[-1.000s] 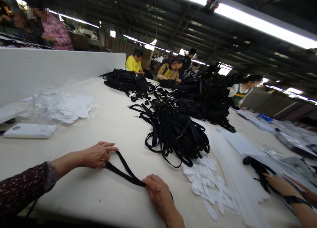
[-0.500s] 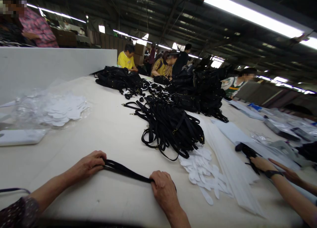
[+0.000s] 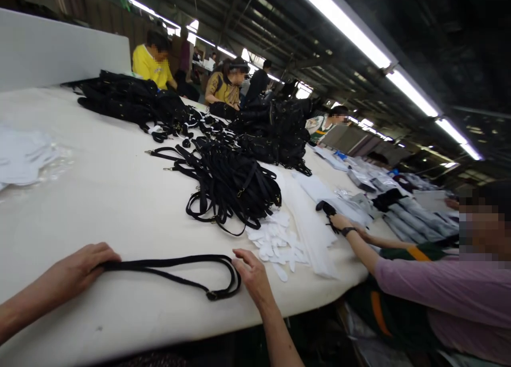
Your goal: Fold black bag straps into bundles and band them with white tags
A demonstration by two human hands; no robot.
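A long black webbing strap (image 3: 171, 266) with a metal buckle (image 3: 212, 295) lies flat on the white table in a narrow loop. My left hand (image 3: 82, 268) is curled over the strap's left end, pressing it to the table. My right hand (image 3: 253, 276) lies at the loop's right bend, its fingers spread and their tips against the webbing. Beyond the strap sits a heap of black straps (image 3: 227, 183) with metal clips.
White cut pieces (image 3: 277, 244) and long white strips (image 3: 309, 228) lie on the table to the right. A co-worker's hand (image 3: 341, 223) holds a black piece (image 3: 326, 209) there. Black bags (image 3: 275, 133) are heaped behind, and the table's front edge runs below my hands.
The view has swung left and tilted. The strap now lies spread in a loop, showing its buckle. My right hand has loosened on it, and a co-worker's body has come into view at right.
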